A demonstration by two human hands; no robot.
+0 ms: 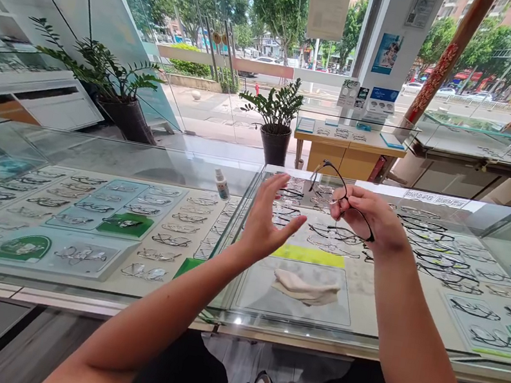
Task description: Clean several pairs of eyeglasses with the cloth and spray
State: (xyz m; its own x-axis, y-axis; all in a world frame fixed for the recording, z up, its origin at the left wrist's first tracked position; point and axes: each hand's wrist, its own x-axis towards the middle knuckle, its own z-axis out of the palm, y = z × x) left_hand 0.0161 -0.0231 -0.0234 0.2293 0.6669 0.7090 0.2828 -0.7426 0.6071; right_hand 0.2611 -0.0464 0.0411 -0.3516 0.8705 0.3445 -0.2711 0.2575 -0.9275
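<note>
My right hand (371, 217) grips a pair of dark-framed eyeglasses (338, 168) above the glass counter, its fingers closed on the frame. One temple arm of the glasses curves down by the wrist. To the left, my left hand (270, 220) is raised over the counter with thumb and fingers spread, holding nothing. Between my forearms, a folded cream cloth (305, 288) lies on the glass top. Standing on the counter beyond my left hand is a small white spray bottle (221, 184).
Under the glass counter (144, 300) lie rows of eyeglasses (171, 240), on both sides of my arms. Past its far edge stand a potted plant (273, 142), another potted plant (126, 111) and a small wooden display table (346, 158), before large windows.
</note>
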